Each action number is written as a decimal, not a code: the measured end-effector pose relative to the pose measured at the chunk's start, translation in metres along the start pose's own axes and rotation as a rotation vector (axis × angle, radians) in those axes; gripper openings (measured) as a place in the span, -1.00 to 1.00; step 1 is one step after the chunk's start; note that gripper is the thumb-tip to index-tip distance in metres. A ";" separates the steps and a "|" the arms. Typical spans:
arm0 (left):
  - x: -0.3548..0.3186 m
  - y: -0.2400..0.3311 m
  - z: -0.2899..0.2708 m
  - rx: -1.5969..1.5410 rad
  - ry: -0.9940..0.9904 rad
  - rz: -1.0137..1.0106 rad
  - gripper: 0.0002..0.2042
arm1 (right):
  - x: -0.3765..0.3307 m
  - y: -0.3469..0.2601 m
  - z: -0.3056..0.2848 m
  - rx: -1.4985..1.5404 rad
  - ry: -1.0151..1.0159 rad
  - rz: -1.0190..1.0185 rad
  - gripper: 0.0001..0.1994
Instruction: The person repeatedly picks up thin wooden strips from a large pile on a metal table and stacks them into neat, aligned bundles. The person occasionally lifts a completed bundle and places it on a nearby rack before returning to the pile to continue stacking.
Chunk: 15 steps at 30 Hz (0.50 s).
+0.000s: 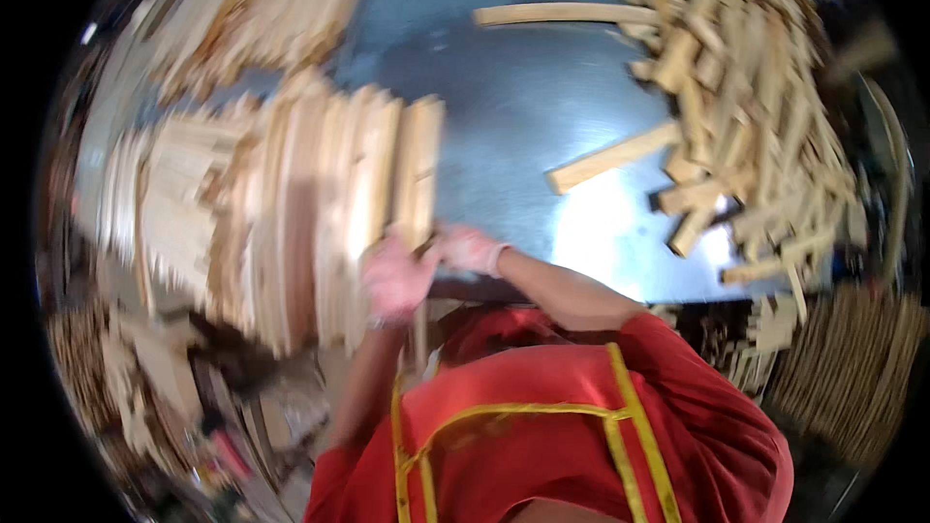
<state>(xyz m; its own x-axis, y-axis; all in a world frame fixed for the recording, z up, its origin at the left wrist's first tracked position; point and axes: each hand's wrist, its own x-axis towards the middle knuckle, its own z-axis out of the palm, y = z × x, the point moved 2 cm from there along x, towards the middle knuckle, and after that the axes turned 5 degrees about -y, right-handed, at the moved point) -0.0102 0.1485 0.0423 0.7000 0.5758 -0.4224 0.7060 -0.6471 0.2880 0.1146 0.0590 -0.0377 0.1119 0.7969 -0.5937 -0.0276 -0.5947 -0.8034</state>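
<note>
White glare on tabletop (pixel 494 68), blurred wooden strips (pixel 366 169), bowed edges, light seemingly overhead

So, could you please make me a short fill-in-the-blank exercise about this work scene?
1. The strips lined up side by side near the hands lie on the ____ side of the table.
2. The left hand is farther from the jumbled heap than the ____ hand is.
3. The lined-up strips and the heaped ones are all made of ____.
4. The red garment has trim coloured ____.

Missing words: left; right; wood; yellow.
</note>
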 end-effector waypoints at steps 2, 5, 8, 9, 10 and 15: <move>-0.008 -0.024 0.026 0.152 0.143 0.118 -0.23 | -0.007 -0.015 -0.001 -0.168 -0.169 -0.026 -0.34; -0.014 -0.054 0.063 0.378 0.156 0.041 -0.10 | -0.042 -0.007 -0.037 -0.111 -0.036 -0.097 -0.32; -0.014 -0.052 0.055 0.429 0.264 -0.054 -0.06 | -0.103 0.002 -0.124 -0.191 0.225 -0.099 -0.29; -0.008 -0.049 0.063 0.493 0.276 -0.074 -0.05 | -0.131 0.044 -0.152 -0.149 0.527 -0.227 -0.34; 0.000 -0.038 0.069 0.555 0.289 -0.100 -0.05 | -0.169 0.071 -0.194 -0.446 0.683 -0.082 -0.44; 0.029 0.057 0.062 0.453 0.267 0.283 -0.16 | -0.376 0.174 -0.345 -0.187 1.813 0.049 -0.47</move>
<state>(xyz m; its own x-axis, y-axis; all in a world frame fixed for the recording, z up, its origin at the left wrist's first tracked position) 0.0435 0.0973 -0.0064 0.8984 0.4177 -0.1353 0.4130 -0.9086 -0.0626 0.4102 -0.3808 0.0610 0.9363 -0.2306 0.2650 0.0213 -0.7156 -0.6982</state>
